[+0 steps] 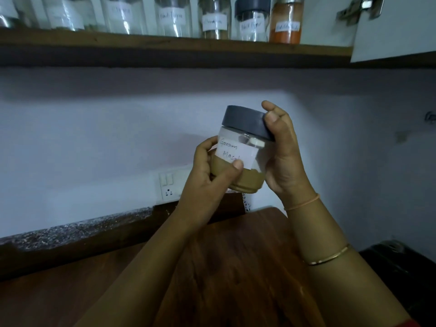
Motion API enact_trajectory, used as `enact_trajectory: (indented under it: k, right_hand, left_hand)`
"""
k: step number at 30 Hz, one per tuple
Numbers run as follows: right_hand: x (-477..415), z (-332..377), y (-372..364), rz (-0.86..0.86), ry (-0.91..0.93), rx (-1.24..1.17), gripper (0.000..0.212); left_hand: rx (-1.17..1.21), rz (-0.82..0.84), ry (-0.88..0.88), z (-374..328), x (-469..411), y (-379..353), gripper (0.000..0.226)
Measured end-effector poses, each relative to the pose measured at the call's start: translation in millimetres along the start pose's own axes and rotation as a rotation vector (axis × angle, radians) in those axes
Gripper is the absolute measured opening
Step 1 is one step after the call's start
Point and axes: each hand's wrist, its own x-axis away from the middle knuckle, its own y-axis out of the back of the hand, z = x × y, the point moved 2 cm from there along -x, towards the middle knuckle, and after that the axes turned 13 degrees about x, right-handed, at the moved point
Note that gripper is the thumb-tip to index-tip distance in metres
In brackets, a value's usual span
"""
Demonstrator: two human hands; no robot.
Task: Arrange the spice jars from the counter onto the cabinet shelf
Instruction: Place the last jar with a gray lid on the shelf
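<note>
One jar point(243, 152) sits in my two hands, left point(207, 171) and right point(283, 156). On the shelf point(174, 47) I count seven jars: five clear ones, one dark-lidded point(252, 18), one orange point(286, 20). Two bangles on my right arm. One socket point(168, 185) on the wall.

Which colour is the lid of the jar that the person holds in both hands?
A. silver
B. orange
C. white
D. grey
D: the jar, labelled "Garam Masala" and held between the left hand and the right hand, carries a dark grey lid.
</note>
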Motion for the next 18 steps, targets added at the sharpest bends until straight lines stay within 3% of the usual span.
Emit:
enact_trajectory:
  k: [3, 7, 14, 18]
  right_hand:
    - [-6.9, 7.4, 4.3, 0.051, -0.010, -0.066, 0.059]
    - [-14.4, 11.3, 7.3, 0.119, -0.052, -0.191, 0.086]
    - [-19.0, 5.9, 14.2, 0.159, -0.132, -0.373, 0.092]
    - [-21.1, -0.9, 15.4, 0.167, -0.204, -0.441, 0.121]
  left_hand:
    - [-0.017, 0.039, -0.056, -9.8, -1.7, -9.1, 0.060]
    - [-0.035, 0.045, -0.099, -14.5, -2.4, -22.0, 0.071]
    - [-0.087, 0.001, -0.115, -14.9, -2.0, -42.9, 0.080]
    - [-0.136, -0.045, -0.103, -13.9, -2.8, -51.0, 0.083]
